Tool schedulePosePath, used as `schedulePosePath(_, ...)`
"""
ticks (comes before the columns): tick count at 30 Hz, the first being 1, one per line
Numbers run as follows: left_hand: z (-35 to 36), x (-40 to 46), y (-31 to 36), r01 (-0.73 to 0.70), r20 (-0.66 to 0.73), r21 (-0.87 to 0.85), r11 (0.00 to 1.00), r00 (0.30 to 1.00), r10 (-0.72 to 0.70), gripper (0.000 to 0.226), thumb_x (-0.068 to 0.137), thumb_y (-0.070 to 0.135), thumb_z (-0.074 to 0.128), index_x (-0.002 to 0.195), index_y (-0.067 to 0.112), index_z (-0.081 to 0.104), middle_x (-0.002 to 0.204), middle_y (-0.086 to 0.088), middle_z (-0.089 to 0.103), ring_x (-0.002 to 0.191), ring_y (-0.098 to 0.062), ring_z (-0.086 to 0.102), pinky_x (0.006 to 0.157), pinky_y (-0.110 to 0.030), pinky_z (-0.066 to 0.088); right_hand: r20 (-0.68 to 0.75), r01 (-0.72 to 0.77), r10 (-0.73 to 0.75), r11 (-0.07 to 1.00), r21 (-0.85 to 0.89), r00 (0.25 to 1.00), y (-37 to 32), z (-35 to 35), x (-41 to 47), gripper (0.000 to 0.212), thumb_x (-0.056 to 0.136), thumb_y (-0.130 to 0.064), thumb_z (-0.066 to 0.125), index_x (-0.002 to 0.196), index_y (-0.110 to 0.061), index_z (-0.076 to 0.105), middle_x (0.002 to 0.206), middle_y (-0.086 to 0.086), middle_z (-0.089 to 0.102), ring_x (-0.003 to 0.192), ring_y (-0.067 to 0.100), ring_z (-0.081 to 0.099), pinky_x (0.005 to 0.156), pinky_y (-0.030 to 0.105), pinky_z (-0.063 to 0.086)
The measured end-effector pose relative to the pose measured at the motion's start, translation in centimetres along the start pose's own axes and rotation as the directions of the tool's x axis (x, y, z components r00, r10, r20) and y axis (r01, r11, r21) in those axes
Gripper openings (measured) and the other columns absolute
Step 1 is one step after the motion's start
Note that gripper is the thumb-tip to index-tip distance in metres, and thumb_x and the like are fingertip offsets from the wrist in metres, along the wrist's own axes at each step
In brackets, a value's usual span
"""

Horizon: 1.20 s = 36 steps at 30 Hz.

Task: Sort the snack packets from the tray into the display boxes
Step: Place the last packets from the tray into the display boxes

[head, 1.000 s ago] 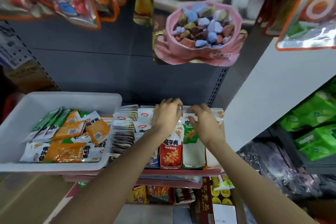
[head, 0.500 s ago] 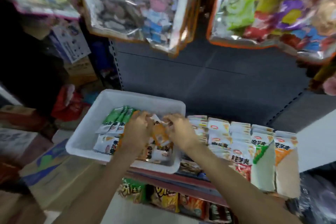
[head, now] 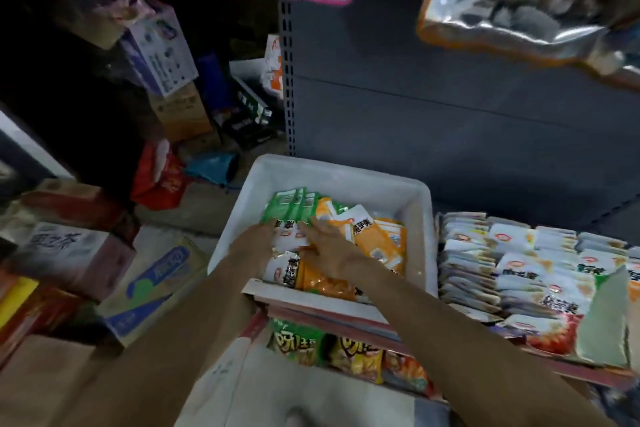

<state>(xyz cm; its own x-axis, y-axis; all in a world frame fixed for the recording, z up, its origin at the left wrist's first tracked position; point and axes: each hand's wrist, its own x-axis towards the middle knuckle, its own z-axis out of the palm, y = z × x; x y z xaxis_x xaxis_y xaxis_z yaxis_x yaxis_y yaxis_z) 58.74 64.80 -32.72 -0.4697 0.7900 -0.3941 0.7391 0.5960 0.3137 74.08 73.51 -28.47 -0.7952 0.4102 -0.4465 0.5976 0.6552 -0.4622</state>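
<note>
head view: both hands are down in the white tray [head: 332,173], on the snack packets [head: 377,236] heaped there. the left hand [head: 254,241] lies with fingers fairly straight on a white packet [head: 289,236]; the right hand [head: 329,248] rests flat beside it, its grip apart too, nothing pinched that i can see. the display boxes [head: 533,263] stand just right of the tray. best to gather one flavour only, square the edges, then lift.
</note>
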Motion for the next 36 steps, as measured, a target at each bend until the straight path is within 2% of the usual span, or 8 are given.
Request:
schedulePosePath(5,-0.4,-0.9,-0.2,-0.013,-0.104,0.155,0.988,0.994,0.03,0.04,0.097,0.009,0.042,0.131,0.024,0.053,0.118,-0.01,0.062,0.105,-0.028,0.06,0.083,-0.036,0.049,0.056,-0.024,0.026,0.999,-0.039,0.998,0.0,0.5,0.5,0.056,0.101,-0.036,0.036,0.151,-0.029,0.012,0.159,-0.006,-0.006,0.147,0.021,0.003,0.117,0.04,0.018)
schedulePosePath(9,-1.9,-2.4,0.8,-0.02,-0.288,0.207,0.978,0.954,0.08,0.031,0.094,0.001,0.04,0.114,0.012,0.061,0.098,-0.01,0.066,0.09,-0.028,0.065,0.073,-0.037,0.05,0.019,-0.023,0.022,0.998,0.05,1.0,0.1,0.5,0.9,0.058,0.099,-0.031,0.043,0.151,-0.023,0.017,0.159,0.0,0.006,0.145,0.023,0.012,0.116,0.036,0.018)
schedulePosePath(13,-4.0,-4.3,3.6,-0.183,-0.521,0.102,0.978,0.827,0.21,0.015,0.089,-0.004,0.05,0.097,0.003,0.061,0.082,-0.015,0.064,0.074,-0.032,0.063,0.06,-0.038,0.049,-0.328,0.078,0.017,0.958,0.276,0.945,0.0,-1.0,-0.5,0.062,0.093,-0.012,0.053,0.148,-0.02,0.025,0.151,0.004,0.031,0.138,0.021,0.031,0.112,0.032,0.03)
schedulePosePath(17,-5.8,-5.9,8.0,-0.383,-0.607,0.103,0.918,0.707,0.363,0.018,0.08,-0.003,0.063,0.095,0.006,0.066,0.081,-0.013,0.067,0.072,-0.031,0.062,0.06,-0.038,0.05,-0.56,0.214,-0.067,0.956,0.201,0.826,1.5,-3.6,-4.2,0.05,0.093,-0.006,0.051,0.14,-0.017,0.04,0.144,0.004,0.041,0.133,0.017,0.036,0.107,0.017,0.026)
schedulePosePath(21,-6.6,-7.1,13.5,-0.57,-0.687,0.011,0.821,0.593,0.421,0.019,0.09,0.012,0.049,0.099,0.01,0.065,0.09,-0.006,0.069,0.082,-0.026,0.063,0.07,-0.038,0.051,-0.637,0.226,-0.038,0.95,0.216,0.77,4.3,-6.3,-8.0,0.015,0.093,-0.008,0.054,0.103,-0.007,0.065,0.101,0.007,0.064,0.092,0.021,0.059,0.078,0.027,0.044)
schedulePosePath(26,-6.9,-7.5,21.0,-0.56,-0.659,-0.351,0.751,0.717,0.227,0.021,0.09,0.017,0.061,0.109,0.007,0.062,0.091,-0.001,0.066,0.083,-0.017,0.061,0.076,-0.03,0.049,-0.718,0.35,0.109,0.817,0.459,0.688,9.0,-9.4,-14.4,0.019,0.093,-0.007,0.055,0.083,-0.022,0.061,0.08,-0.009,0.062,0.073,0.002,0.058,0.066,0.021,0.046)
schedulePosePath(31,-5.2,-8.2,29.8,-0.607,-0.572,-0.431,0.668,0.756,0.318,0.008,0.087,0.009,0.064,0.093,0.006,0.067,0.076,0.0,0.062,0.07,-0.013,0.058,0.067,-0.022,0.047,-0.757,0.359,0.208,0.783,0.509,0.62,15.0,-11.2,-20.9,0.015,0.093,-0.003,0.054,0.085,-0.013,0.063,0.077,0.0,0.062,0.065,0.006,0.056,0.059,0.019,0.047)
schedulePosePath(36,-1.9,-8.7,38.0,-0.648,-0.519,-0.437,0.624,0.748,0.414,0.007,0.088,0.009,0.061,0.093,0.01,0.066,0.083,-0.005,0.071,0.074,-0.019,0.068,0.072,-0.033,0.053,-0.805,0.341,0.319,0.782,0.522,0.501,21.2,-11.9,-26.4,0.014,0.091,-0.002,0.056,0.087,-0.014,0.062,0.077,-0.008,0.063,0.062,-0.003,0.058,0.058,0.012,0.045)
